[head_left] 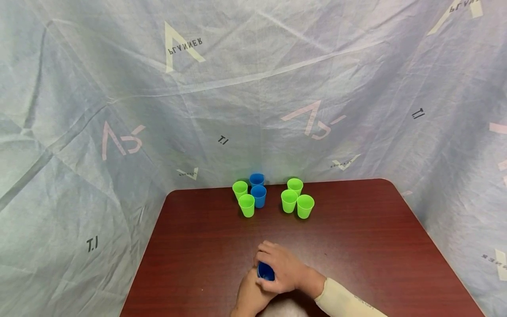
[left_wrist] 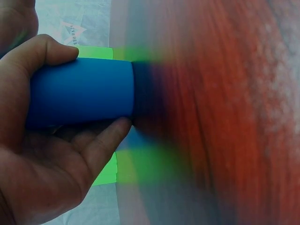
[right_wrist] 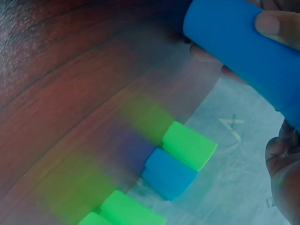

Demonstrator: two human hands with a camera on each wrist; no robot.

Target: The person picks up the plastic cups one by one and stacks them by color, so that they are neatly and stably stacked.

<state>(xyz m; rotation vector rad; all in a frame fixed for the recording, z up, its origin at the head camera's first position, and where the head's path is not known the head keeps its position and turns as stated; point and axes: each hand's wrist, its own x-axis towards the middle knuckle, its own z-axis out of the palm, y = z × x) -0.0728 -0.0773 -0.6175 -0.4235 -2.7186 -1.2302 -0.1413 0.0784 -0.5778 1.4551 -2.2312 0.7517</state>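
In the head view a blue cup [head_left: 266, 272] stands upright between both hands near the front of the table. My left hand [head_left: 252, 293] grips its side from the left; in the left wrist view the thumb and fingers wrap the cup wall [left_wrist: 84, 91]. From above and the right, my right hand [head_left: 287, 268] holds the cup at its rim, thumb on the near side and fingers on the far side. The right wrist view shows the cup [right_wrist: 239, 47] with the right hand [right_wrist: 287, 173] at its top end. The cup's inside is mostly shaded.
Toward the table's back, two green cups [head_left: 247, 206] stand beside two blue cups [head_left: 259, 197]. Farther right are three green cups [head_left: 289, 201] close together. The brown table [head_left: 190, 246] meets grey printed sheeting [head_left: 237, 110] at its back and sides.
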